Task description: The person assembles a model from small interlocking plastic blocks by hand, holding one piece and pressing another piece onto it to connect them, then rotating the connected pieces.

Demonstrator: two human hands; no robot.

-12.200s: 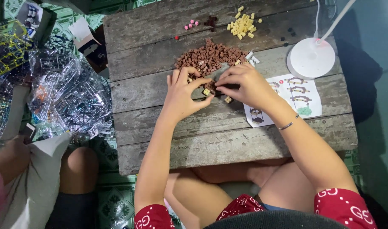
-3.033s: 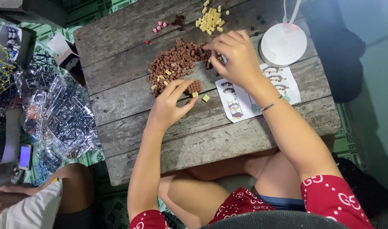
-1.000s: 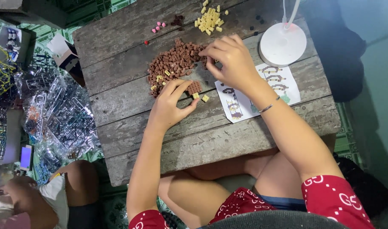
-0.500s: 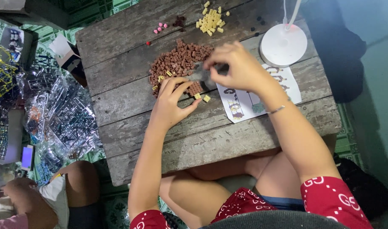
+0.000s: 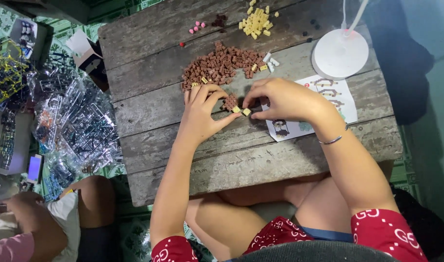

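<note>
Down at mid-frame, the left hand and right hand meet over the worn grey wooden plank table. Both sets of fingertips pinch around a small brown block assembly with two yellow bricks; the right hand lies over the printed paper instruction sheet. Just above is the heap of small brown bricks, then the white round lamp base at upper right and the pile of yellow bricks near the top edge.
</note>
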